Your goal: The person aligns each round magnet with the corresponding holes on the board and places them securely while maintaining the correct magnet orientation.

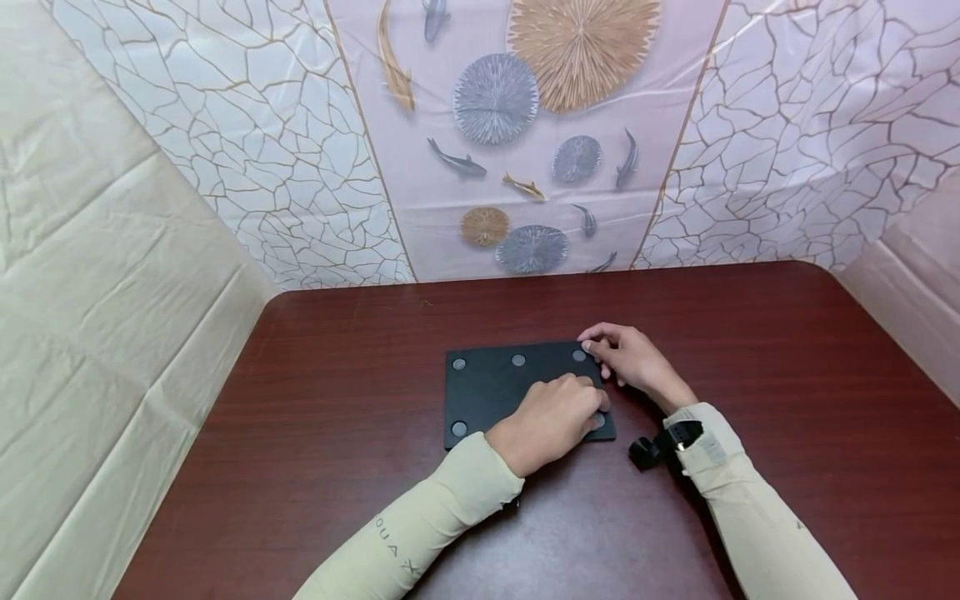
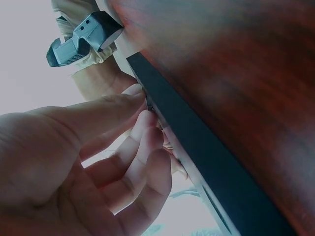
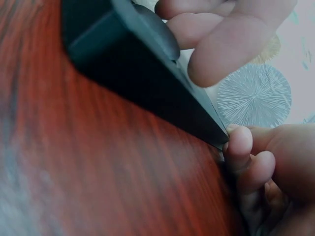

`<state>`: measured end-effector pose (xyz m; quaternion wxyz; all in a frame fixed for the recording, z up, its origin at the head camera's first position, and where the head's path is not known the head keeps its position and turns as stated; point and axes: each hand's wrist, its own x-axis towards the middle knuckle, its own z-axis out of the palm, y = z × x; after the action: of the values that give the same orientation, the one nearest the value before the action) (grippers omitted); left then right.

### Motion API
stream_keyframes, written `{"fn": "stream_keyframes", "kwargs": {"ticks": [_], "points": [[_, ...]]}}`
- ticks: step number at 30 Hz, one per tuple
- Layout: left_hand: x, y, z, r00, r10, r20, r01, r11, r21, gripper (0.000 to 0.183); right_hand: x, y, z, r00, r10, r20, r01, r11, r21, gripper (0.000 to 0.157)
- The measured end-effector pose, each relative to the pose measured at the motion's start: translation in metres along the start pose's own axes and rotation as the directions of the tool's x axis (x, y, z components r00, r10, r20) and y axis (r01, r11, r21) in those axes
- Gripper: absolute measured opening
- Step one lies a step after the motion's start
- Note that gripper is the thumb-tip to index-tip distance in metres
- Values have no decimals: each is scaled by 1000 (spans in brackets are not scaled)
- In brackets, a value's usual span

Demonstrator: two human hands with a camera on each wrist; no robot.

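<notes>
A black rectangular board (image 1: 487, 392) lies on the table with several grey round pads along its edges. My left hand (image 1: 551, 417) reaches over its near right corner. In the left wrist view, the left thumb and forefinger (image 2: 142, 115) pinch a thin round pad (image 2: 149, 102) at the board's surface, seen nearly edge-on. The right wrist view shows that pad (image 3: 157, 34) larger, beside the left fingertips. At the far right corner, my right hand (image 1: 630, 358) pinches the board's edge between thumb and fingers, close to another pad (image 1: 579, 355). The board's underside is hidden.
The dark red-brown wooden table (image 1: 337, 375) extends around the board. A patterned cloth (image 1: 517, 183) hangs behind its far edge, and a pale cloth (image 1: 112, 333) hangs at the left. A black wrist camera (image 1: 656, 450) is strapped to the right sleeve.
</notes>
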<state>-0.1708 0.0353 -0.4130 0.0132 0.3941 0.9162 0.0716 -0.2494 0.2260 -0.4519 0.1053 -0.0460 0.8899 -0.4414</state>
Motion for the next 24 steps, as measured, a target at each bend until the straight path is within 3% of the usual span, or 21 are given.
{"fn": "stream_keyframes", "kwargs": {"ticks": [13,24], "points": [[2,0,0,1000,-5,-1,5,999,37,15,1,2,-2,1000,-8,1,8,1000,-7,27],[3,-5,-11,995,-39,95,45,997,-59,24,-2,8,-2,1000,4,2,-4,1000,7,28]]}}
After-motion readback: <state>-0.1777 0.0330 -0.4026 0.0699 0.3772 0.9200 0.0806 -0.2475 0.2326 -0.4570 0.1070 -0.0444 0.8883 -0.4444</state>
